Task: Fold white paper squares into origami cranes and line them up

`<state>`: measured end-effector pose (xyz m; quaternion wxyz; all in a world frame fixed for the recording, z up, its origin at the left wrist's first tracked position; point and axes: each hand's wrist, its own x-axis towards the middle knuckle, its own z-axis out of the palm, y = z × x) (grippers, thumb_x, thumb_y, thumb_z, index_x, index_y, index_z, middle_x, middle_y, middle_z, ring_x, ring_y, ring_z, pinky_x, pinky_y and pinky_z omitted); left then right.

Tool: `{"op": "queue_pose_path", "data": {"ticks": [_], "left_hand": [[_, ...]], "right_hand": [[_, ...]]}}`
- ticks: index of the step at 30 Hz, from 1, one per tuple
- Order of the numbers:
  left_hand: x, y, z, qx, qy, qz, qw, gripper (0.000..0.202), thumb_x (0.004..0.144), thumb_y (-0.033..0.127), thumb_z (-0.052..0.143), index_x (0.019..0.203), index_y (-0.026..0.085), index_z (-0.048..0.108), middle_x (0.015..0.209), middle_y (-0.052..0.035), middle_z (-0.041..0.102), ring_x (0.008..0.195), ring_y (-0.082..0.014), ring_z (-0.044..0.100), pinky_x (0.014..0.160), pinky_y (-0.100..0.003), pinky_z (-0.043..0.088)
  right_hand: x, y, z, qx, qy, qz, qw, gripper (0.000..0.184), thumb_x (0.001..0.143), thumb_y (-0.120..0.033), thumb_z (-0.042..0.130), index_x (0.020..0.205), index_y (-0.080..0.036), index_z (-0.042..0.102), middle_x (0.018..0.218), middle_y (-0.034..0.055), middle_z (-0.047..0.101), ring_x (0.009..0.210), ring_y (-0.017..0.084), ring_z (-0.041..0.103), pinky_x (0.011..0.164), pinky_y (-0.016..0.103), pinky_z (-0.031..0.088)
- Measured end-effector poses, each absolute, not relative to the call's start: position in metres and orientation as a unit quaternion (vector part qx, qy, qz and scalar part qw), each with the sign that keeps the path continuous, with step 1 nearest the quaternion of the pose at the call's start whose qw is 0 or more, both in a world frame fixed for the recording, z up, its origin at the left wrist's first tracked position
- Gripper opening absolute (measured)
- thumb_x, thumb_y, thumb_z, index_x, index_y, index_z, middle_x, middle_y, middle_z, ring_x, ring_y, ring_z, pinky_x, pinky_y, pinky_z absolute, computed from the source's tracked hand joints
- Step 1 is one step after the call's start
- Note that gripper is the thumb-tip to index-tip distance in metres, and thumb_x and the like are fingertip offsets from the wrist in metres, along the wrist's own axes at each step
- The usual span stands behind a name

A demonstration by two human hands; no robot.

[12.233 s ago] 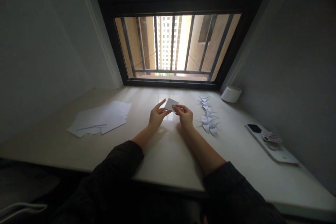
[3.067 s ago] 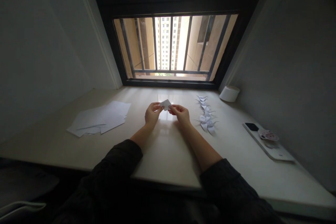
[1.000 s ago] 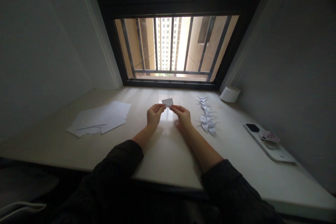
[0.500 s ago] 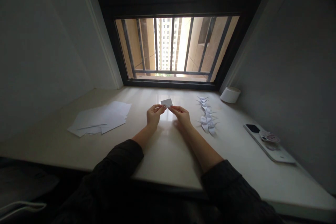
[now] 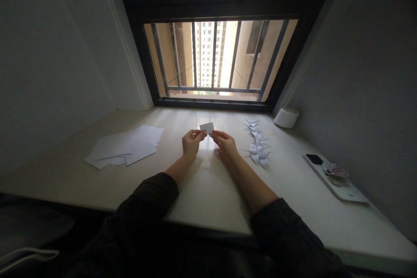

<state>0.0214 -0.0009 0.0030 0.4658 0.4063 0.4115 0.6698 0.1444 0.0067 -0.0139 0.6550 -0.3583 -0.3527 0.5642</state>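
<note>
A small folded piece of white paper is held up between both hands over the middle of the sill. My left hand pinches its lower left corner between thumb and fingers. At the lower right corner, my right hand grips it the same way. The fingertips of the two hands are close together but apart. To the right of my right hand stands a row of several folded paper cranes. A spread stack of white paper sheets lies to the left of my left hand.
The pale windowsill runs up to a dark-framed window with bars outside. A white round object stands in the back right corner. A phone with a round grip on its back lies along the right wall.
Hardly anything differs. The paper stays in both hands at the same spot, and the whole view has shifted very slightly.
</note>
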Motion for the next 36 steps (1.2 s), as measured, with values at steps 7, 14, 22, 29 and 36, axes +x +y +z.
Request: {"op": "queue_pose_path", "data": {"ticks": [7,14,22,29,36], "left_hand": [[0.021,0.001,-0.001,0.411,0.396,0.664,0.484,0.039,0.058,0.03,0.079,0.082,0.015,0.053,0.068,-0.0056,0.07,0.07,-0.0185,0.068,0.074,-0.034,0.051],[0.021,-0.002,-0.005,0.419,0.39,0.663,0.482,0.051,0.059,0.032,0.078,0.1,0.017,0.052,0.071,-0.0046,0.07,0.073,-0.0176,0.067,0.077,-0.034,0.049],[0.026,-0.007,-0.006,0.394,0.363,0.646,0.544,0.058,0.058,0.03,0.079,0.11,0.015,0.06,0.076,-0.0056,0.071,0.074,-0.0153,0.065,0.084,-0.035,0.047],[0.025,-0.004,0.002,0.376,0.391,0.662,0.517,0.052,0.056,0.028,0.08,0.102,0.013,0.061,0.077,-0.0072,0.071,0.074,-0.0169,0.067,0.08,-0.035,0.05],[0.019,0.002,0.005,0.364,0.418,0.672,0.491,0.048,0.059,0.03,0.078,0.101,0.012,0.061,0.073,-0.0064,0.07,0.071,-0.017,0.067,0.078,-0.035,0.051]], "right_hand": [[0.147,0.011,-0.021,-0.398,-0.347,0.55,0.647,0.037,0.045,-0.028,0.083,0.078,-0.019,0.071,0.073,0.0038,0.072,0.075,0.018,0.065,0.07,0.03,0.044],[0.141,0.007,-0.019,-0.36,-0.346,0.549,0.67,0.04,0.047,-0.027,0.083,0.084,-0.018,0.069,0.077,0.0029,0.071,0.074,0.017,0.065,0.073,0.03,0.048],[0.134,0.003,-0.018,-0.321,-0.313,0.539,0.713,0.042,0.042,-0.019,0.084,0.078,-0.017,0.064,0.07,0.0006,0.07,0.069,0.016,0.066,0.078,0.032,0.052],[0.138,0.003,-0.015,-0.351,-0.32,0.542,0.693,0.037,0.044,-0.022,0.082,0.077,-0.018,0.067,0.073,0.0027,0.071,0.074,0.019,0.067,0.075,0.031,0.052],[0.141,0.002,-0.013,-0.353,-0.394,0.56,0.638,0.029,0.053,-0.03,0.077,0.079,-0.02,0.068,0.076,0.0049,0.072,0.084,0.023,0.067,0.076,0.034,0.049]]}}
